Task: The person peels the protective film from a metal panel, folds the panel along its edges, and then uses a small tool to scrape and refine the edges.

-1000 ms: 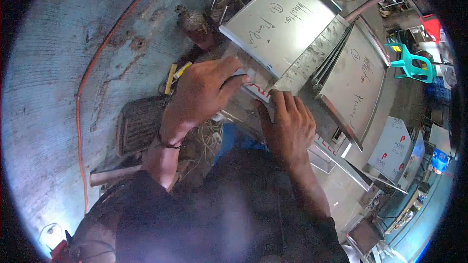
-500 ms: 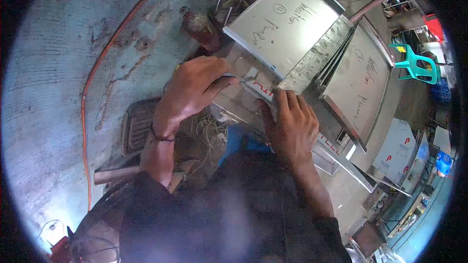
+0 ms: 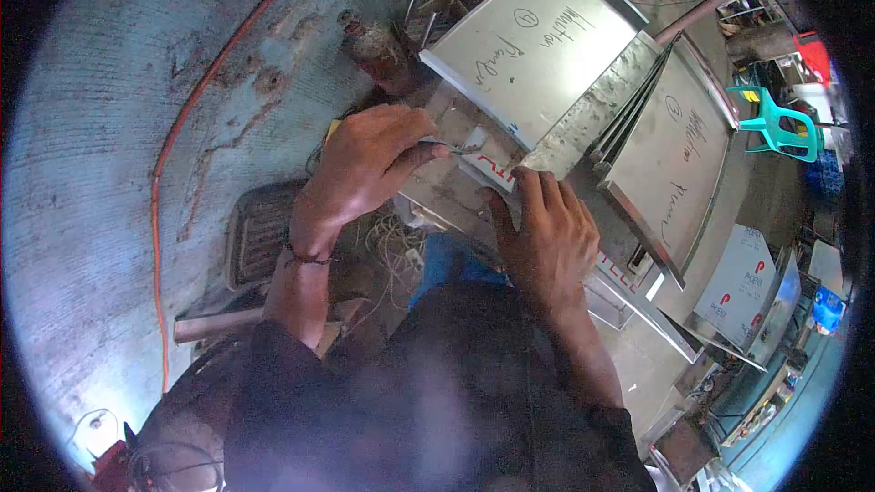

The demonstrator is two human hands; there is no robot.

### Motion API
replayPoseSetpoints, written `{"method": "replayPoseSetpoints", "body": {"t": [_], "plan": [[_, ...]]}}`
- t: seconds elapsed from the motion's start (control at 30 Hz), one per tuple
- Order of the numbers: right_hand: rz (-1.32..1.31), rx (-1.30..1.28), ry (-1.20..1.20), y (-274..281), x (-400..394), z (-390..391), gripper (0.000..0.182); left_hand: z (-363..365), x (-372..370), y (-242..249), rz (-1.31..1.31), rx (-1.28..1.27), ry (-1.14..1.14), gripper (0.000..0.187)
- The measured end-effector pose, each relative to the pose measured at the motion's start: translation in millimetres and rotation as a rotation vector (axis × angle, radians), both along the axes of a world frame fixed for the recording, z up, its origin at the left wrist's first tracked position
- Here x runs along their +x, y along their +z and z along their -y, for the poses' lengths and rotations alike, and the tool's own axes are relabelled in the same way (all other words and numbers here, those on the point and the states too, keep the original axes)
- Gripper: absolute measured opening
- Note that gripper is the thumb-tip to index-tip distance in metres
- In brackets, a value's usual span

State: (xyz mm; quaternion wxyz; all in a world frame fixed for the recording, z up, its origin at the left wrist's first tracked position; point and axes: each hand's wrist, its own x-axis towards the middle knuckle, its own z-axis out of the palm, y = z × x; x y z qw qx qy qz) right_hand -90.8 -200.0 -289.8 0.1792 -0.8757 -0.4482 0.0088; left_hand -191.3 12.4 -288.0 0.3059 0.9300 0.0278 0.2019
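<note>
My left hand (image 3: 375, 162) is closed, thumb and fingers pinching a thin grey metal piece (image 3: 434, 140). Its pointed end meets the left end of a long pale strip with red letters (image 3: 486, 164); most of the piece is hidden, so its kind does not show. My right hand (image 3: 551, 237) closes over the middle of that strip, thumb on the near side and fingers over the far side. More of the red lettering shows past the right hand. The strip lies along the near edge of a worn work table (image 3: 447, 184).
Beyond my hands lies a metal panel with handwriting (image 3: 547, 46); a second marked panel (image 3: 670, 159) leans over a stack at right. A rusty bottle (image 3: 375, 53) stands at the back left. A green plastic chair (image 3: 779, 128) and printed sheets (image 3: 736, 287) are farther right.
The view has shifted very slightly. Both hands keep nearly the same place and hold on the strip and the thin metal piece.
</note>
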Motion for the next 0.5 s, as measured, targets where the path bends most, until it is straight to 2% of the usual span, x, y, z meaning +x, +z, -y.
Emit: {"method": "replayPoseSetpoints", "body": {"t": [0.33, 0.5], "plan": [[-0.020, 0.017, -0.005, -1.6, -0.4, -1.1, 0.031, -1.7, -3.4, -9.6, -0.035, -0.054, -0.047, 0.015], [-0.003, 0.003, 0.005, -0.5, 1.7, -0.9, 0.033, 2.0, -3.8, -6.4, -0.049, -0.107, 0.004, 0.020]]}}
